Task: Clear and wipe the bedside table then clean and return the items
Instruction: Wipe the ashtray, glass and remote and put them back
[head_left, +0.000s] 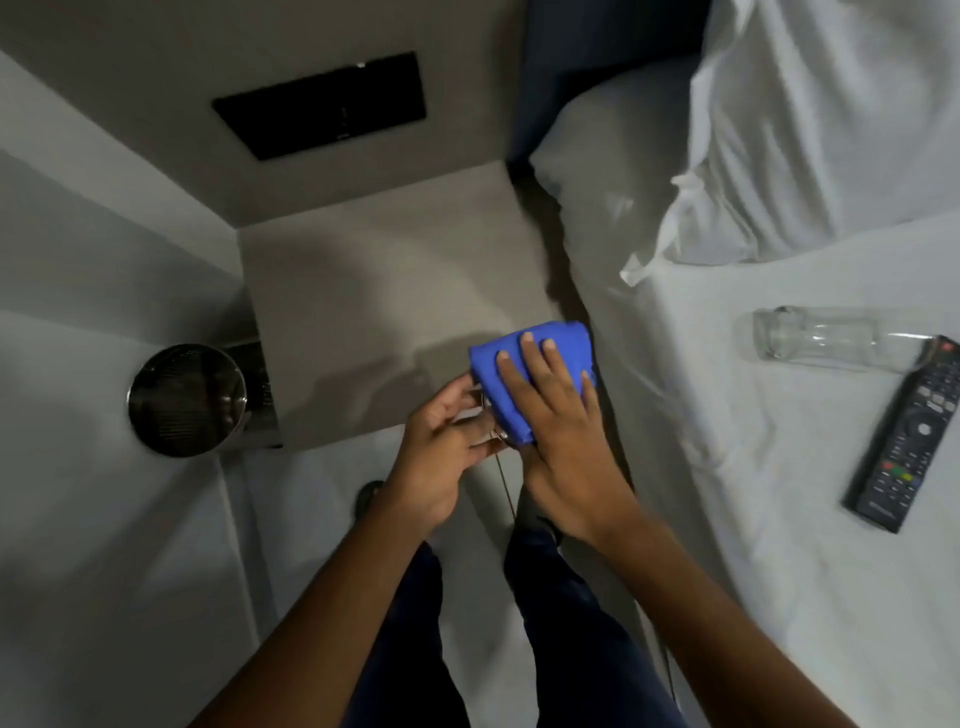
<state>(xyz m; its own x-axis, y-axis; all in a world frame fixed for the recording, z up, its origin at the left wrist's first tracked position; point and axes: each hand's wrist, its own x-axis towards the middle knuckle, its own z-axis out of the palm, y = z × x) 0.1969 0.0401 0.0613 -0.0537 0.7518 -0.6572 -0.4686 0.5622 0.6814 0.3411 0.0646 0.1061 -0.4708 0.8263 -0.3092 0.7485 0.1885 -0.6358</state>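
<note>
The grey bedside table (363, 270) stands bare against the wall. Over its front right corner my right hand (561, 415) presses a folded blue cloth (524, 353) with its fingers laid flat on top. My left hand (441, 441) grips a small clear glass item (480, 415) from the left side. The cloth covers most of this item, so I cannot tell what it is. A thin dark cord (506, 483) hangs below it. On the white bed to the right lie an empty clear glass bottle (821, 338) on its side and a black remote control (909, 431).
A shiny metal bin (187, 400) stands on the floor left of the table. A black panel (322, 104) is set in the wall above it. White pillows (779, 130) lie at the head of the bed (779, 571). My dark trousers (415, 649) show below.
</note>
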